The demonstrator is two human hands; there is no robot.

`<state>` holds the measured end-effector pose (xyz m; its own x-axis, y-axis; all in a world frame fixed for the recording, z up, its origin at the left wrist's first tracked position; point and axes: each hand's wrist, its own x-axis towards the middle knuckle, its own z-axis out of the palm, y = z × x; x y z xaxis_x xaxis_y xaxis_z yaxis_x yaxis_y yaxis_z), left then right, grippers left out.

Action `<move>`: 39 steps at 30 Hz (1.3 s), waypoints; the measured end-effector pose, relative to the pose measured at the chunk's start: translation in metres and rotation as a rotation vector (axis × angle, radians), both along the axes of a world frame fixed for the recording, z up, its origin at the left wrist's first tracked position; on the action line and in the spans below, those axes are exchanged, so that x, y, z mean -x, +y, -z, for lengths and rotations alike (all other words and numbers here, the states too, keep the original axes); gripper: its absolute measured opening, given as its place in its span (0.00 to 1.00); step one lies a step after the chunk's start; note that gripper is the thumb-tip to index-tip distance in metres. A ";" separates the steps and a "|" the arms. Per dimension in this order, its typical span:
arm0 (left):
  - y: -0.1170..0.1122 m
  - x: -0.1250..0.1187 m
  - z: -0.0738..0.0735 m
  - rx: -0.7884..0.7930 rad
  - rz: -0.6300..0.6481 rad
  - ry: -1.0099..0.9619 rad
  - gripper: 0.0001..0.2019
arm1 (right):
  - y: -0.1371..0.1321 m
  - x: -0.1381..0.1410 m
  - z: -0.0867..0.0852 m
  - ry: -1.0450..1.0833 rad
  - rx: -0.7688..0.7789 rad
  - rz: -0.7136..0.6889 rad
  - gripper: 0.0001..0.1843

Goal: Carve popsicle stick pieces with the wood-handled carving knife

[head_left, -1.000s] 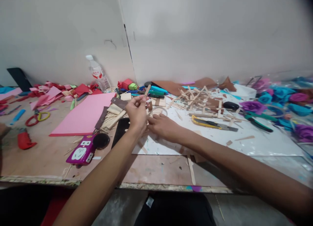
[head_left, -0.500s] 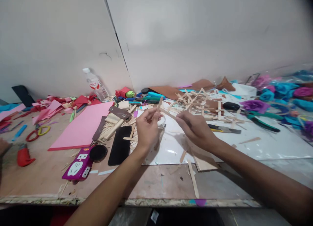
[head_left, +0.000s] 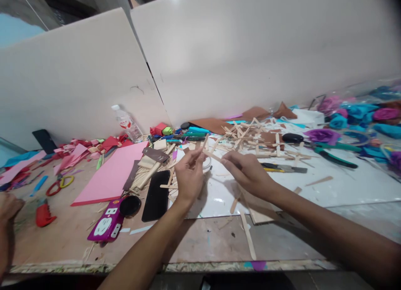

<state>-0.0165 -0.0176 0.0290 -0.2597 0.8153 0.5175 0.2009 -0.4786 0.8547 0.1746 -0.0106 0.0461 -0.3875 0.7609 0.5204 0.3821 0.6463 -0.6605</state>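
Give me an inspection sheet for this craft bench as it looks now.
Surface: plywood bench, stained; white sheet on its right part.
Job's things: upright craft stick in left hand, slanted craft stick in right hand; they appear to cross.
Clutter: stick pile, pink sheet, scissors, utility knife, pliers, paper flowers, phone, power strip.
Grippers: both hands pinch their sticks.
Cables: nothing seen.
Surroundings: white partition boards; another person's hand at left edge.

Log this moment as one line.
left hand: holds craft stick | right hand: holds second stick, tip near first | underneath: white sheet
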 end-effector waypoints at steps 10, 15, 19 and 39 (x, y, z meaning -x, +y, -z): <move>0.003 0.010 0.005 -0.083 -0.031 0.221 0.12 | 0.015 -0.011 -0.007 0.015 0.117 -0.097 0.16; 0.005 0.007 0.012 -0.045 0.013 0.243 0.12 | 0.032 -0.026 -0.009 0.005 0.214 -0.174 0.16; 0.004 0.002 0.015 0.003 -0.005 0.184 0.15 | 0.031 -0.019 0.000 0.039 0.190 -0.133 0.15; 0.002 -0.003 0.021 0.077 0.023 0.171 0.17 | 0.033 -0.015 0.008 0.095 0.160 -0.067 0.16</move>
